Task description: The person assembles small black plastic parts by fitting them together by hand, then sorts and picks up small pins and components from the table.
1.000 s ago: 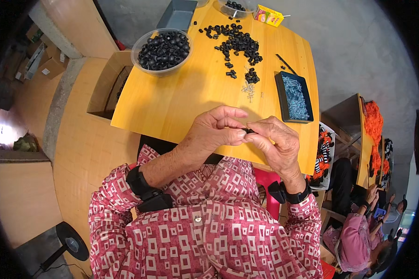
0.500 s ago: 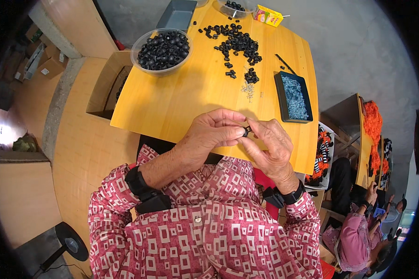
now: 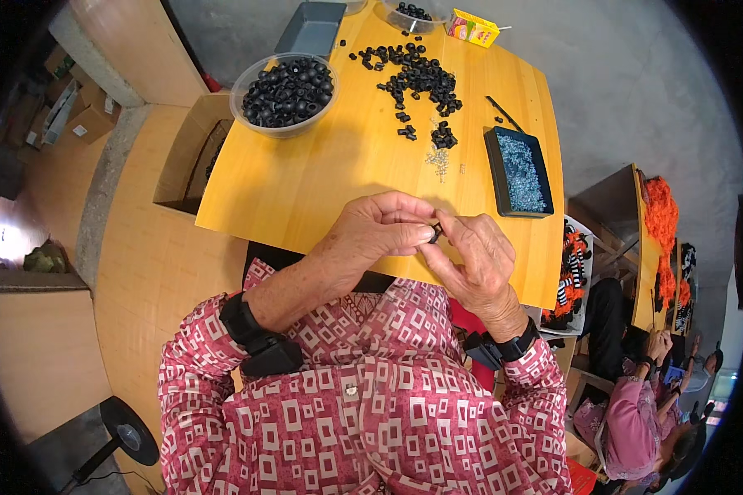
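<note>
1. Compared with a second ago, your right hand (image 3: 477,254) has slid a bit to the left, and its thumb and index finger are spread wider. Your left hand (image 3: 366,235) has barely budged.
2. The little black piece (image 3: 435,234) is up between your hands, over the counter (image 3: 305,198) near its front edge. Your left thumb and fingers are clamped on it; the right ones are right by it, but honestly can't tell if they're gripping.
3. Big clear bowl (image 3: 282,131) by the counter's left edge: loaded with black parts.
4. Smaller clear bowl (image 3: 439,18) on the far edge: more black parts, not as many.
5. Dark tray (image 3: 526,214) along the right edge: tiny pale-bluish beads (image 3: 520,173).
6. Grey tray (image 3: 309,29) sits at your far-left corner.
7. Loose pile of black parts (image 3: 425,78) lies between the big bowl and the dark tray.
</note>
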Motion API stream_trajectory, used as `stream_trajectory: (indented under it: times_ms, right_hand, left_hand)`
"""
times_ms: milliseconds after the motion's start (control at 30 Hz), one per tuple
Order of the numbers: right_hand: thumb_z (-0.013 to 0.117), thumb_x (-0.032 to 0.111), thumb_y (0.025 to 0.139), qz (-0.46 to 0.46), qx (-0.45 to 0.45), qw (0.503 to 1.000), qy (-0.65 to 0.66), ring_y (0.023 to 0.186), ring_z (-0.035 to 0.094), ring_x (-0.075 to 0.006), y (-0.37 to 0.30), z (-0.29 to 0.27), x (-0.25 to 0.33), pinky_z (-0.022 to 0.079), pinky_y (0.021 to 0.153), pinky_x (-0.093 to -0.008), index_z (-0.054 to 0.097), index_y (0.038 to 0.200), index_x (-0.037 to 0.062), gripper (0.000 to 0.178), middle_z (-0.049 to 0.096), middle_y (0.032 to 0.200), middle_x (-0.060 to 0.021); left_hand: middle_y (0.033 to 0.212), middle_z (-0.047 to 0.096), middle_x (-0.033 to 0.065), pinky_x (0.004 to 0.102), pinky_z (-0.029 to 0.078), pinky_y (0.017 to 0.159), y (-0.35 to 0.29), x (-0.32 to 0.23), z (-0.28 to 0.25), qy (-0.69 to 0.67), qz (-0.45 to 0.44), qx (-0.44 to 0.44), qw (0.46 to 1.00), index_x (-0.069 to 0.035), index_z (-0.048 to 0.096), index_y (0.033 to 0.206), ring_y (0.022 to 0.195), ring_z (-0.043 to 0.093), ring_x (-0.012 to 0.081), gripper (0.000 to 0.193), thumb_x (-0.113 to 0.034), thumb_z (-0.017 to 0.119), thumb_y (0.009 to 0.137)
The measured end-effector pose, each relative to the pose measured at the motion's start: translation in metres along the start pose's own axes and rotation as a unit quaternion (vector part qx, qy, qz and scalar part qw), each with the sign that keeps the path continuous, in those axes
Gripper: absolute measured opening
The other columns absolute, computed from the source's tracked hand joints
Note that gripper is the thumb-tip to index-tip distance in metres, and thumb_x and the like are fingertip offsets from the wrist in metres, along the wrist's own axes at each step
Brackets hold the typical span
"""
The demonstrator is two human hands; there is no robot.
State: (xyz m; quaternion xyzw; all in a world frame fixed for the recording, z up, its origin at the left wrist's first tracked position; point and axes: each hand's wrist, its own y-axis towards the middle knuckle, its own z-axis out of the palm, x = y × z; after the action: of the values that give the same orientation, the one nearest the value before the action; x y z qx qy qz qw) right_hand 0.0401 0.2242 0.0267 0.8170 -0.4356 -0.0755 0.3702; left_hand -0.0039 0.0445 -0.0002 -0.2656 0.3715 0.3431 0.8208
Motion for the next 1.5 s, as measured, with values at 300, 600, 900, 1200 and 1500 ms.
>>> stream_trajectory:
  times_ms: [300,600,900,1200,1500]
  right_hand:
    - [0.080,0.010,0.068,-0.023,0.031,0.998,-0.044,0.066,0.057,-0.0232,0.008,-0.003,0.003,0.046,0.059,-0.0333,0.065,0.100,-0.0020,0.038,0.058,0.077,-0.0090]
    - [0.080,0.020,0.070,0.005,0.069,0.997,-0.020,0.071,0.058,-0.0238,0.014,-0.010,-0.005,0.045,0.061,-0.0332,0.064,0.103,0.0002,0.041,0.058,0.079,-0.0079]
    - [0.078,0.019,0.071,-0.080,0.085,0.987,-0.107,0.063,0.054,-0.0219,0.012,-0.010,-0.009,0.041,0.056,-0.0337,0.062,0.089,-0.0002,0.031,0.053,0.072,-0.0063]
    - [0.076,0.019,0.073,-0.095,0.121,0.981,-0.121,0.061,0.053,-0.0209,0.015,-0.017,-0.002,0.041,0.055,-0.0333,0.061,0.083,0.0028,0.024,0.049,0.067,-0.0051]
    - [0.069,0.016,0.082,0.042,0.135,0.989,-0.041,0.065,0.057,-0.0273,0.019,-0.031,-0.040,0.046,0.059,-0.0367,0.065,0.092,0.0013,0.019,0.054,0.072,-0.0100]
  left_hand:
    - [0.094,0.065,0.0010,0.0239,0.047,0.081,0.012,-0.004,-0.015,0.109,0.000,0.091,0.990,-0.002,0.068,0.101,0.087,0.058,0.0085,0.020,-0.017,0.066,0.089]
    - [0.091,0.066,0.0022,0.0251,0.046,0.083,0.009,0.002,-0.006,0.084,0.033,0.047,0.995,-0.002,0.068,0.099,0.087,0.059,0.0093,0.017,-0.014,0.067,0.087]
    - [0.098,0.065,0.0022,0.0250,0.046,0.085,0.007,-0.001,-0.004,0.135,0.039,0.033,0.990,-0.001,0.067,0.102,0.091,0.058,0.0089,0.022,-0.018,0.067,0.088]
    - [0.097,0.064,0.0016,0.0239,0.048,0.081,0.004,-0.010,-0.009,0.151,0.021,0.072,0.986,0.000,0.065,0.105,0.088,0.059,0.0083,0.024,-0.019,0.065,0.090]
    - [0.096,0.067,0.0050,0.0257,0.050,0.084,0.001,-0.008,-0.026,0.108,-0.038,0.066,0.991,0.001,0.065,0.102,0.091,0.064,0.0123,0.018,-0.011,0.064,0.089]
